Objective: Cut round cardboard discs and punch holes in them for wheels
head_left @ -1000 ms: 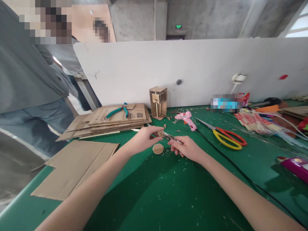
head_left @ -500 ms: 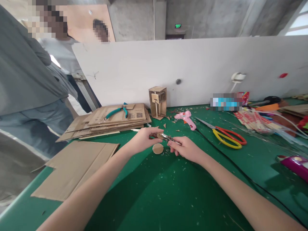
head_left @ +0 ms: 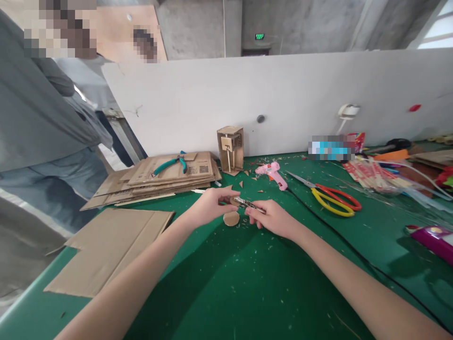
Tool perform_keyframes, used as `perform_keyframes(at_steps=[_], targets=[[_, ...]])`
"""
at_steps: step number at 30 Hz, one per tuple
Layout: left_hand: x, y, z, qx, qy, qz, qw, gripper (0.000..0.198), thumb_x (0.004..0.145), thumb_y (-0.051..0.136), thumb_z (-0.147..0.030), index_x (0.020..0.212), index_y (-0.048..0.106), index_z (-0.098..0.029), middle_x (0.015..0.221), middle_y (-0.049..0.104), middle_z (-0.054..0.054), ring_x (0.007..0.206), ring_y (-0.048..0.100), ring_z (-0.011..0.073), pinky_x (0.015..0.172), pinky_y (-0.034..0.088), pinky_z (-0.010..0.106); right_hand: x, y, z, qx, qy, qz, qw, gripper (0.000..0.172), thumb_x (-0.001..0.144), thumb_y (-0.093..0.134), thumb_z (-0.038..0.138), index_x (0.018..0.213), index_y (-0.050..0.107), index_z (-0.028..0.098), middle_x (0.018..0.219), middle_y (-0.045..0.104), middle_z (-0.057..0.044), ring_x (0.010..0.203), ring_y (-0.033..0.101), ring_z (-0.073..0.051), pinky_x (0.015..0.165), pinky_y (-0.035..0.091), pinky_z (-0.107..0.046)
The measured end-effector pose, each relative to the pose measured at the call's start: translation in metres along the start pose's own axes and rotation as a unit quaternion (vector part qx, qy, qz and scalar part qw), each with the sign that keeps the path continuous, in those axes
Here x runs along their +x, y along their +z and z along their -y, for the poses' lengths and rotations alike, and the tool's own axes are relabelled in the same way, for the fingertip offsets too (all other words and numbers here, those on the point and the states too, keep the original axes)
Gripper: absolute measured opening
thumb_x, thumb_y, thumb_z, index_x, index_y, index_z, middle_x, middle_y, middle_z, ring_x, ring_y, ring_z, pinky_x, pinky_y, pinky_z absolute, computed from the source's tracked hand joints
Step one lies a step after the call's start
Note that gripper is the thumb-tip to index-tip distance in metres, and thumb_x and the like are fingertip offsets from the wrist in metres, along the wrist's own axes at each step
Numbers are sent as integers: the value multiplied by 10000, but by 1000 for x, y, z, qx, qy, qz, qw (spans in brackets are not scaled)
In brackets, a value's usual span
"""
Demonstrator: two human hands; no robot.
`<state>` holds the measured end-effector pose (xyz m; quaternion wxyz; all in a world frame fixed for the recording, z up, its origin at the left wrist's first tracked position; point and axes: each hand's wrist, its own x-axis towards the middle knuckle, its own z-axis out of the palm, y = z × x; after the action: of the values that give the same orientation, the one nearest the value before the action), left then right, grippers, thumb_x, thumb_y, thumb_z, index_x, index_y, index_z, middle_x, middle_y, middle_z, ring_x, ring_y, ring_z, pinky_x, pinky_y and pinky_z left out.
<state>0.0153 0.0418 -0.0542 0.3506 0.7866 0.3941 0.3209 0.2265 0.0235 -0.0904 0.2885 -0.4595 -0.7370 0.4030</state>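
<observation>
A round brown cardboard disc (head_left: 233,201) is pinched by the left hand (head_left: 211,205), a silver metal tool (head_left: 242,202) gripped by the right hand (head_left: 272,216).

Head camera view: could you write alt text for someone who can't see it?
A person's left hand holds a cardboard disc at the tip of a metal tool in the right hand, above a green table where another disc lies. Around them are a pink glue gun, scissors, teal pliers on stacked cardboard, and a cardboard box.
</observation>
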Motion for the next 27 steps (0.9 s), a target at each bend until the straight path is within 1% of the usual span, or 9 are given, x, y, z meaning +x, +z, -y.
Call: perform_keyframes(at_steps=[4, 7, 12, 17, 20, 22, 25, 27], targets=[[0, -1, 3, 6, 2, 14, 1000, 388, 726, 676, -222, 1110, 677, -174, 995, 739, 65, 873, 681, 212, 767, 550, 337, -1, 1, 0, -21, -10, -3, 1000, 324, 897, 456, 460, 769, 577, 188, 702, 635, -20, 540, 540, -125, 508, 404, -251], [0, 0, 3, 14, 5, 12, 1000, 388, 727, 672, -200, 1113, 675, -169, 1039, 727, 70, 899, 678, 211, 779, 547, 330, -2, 1, 0, -61, -26, -18, 998, 312, 891, 467, 454, 750, 564, 193, 682, 623, -10, 552, 521, -129, 515, 376, -251], [-2, 4, 2, 12, 12, -5, 1000, 368, 731, 667, -189, 1099, 681, -172, 1042, 721, 73, 901, 675, 204, 788, 552, 337, -2, 0, 0, -129, -52, -53, 989, 330, 886, 471, 471, 698, 517, 204, 593, 511, 34, 527, 429, -119, 501, 300, -249], [-2, 5, 0, 9, 24, -19, 999, 345, 735, 672, -197, 1078, 686, -166, 1000, 725, 76, 872, 677, 201, 779, 563, 346, -2, 0, 0, -152, -67, -65, 984, 311, 895, 470, 451, 700, 488, 210, 591, 473, 47, 527, 409, -115, 507, 289, -252], [-2, 3, -1, 9, 30, -16, 999, 313, 737, 666, -173, 1049, 686, -164, 985, 725, 66, 878, 678, 193, 790, 567, 336, -3, 0, 1, -164, -73, -70, 981, 294, 896, 474, 443, 719, 494, 208, 603, 487, 45, 530, 419, -113, 508, 293, -250], [-1, 0, -3, 8, 45, -6, 999, 288, 742, 654, -148, 1027, 683, -177, 996, 721, 49, 905, 676, 185, 817, 563, 324, -3, 0, 3, -175, -83, -80, 978, 278, 895, 480, 436, 741, 507, 206, 635, 521, 35, 556, 452, -117, 520, 308, -248], [-2, -4, -6, 7, 62, 3, 998, 261, 750, 640, -130, 1002, 675, -187, 1023, 710, 36, 928, 674, 173, 845, 556, 310, -5, -1, 7, -217, -102, -114, 964, 248, 878, 512, 418, 762, 524, 199, 717, 581, 4, 635, 512, -136, 558, 332, -251], [-3, -4, -7, 8, 63, -1, 998, 256, 753, 638, -131, 1002, 667, -182, 1032, 704, 40, 920, 673, 167, 841, 557, 301, -5, -1, 10, -259, -100, -142, 950, 249, 857, 537, 426, 759, 527, 197, 740, 606, -10, 661, 530, -150, 563, 328, -256]])
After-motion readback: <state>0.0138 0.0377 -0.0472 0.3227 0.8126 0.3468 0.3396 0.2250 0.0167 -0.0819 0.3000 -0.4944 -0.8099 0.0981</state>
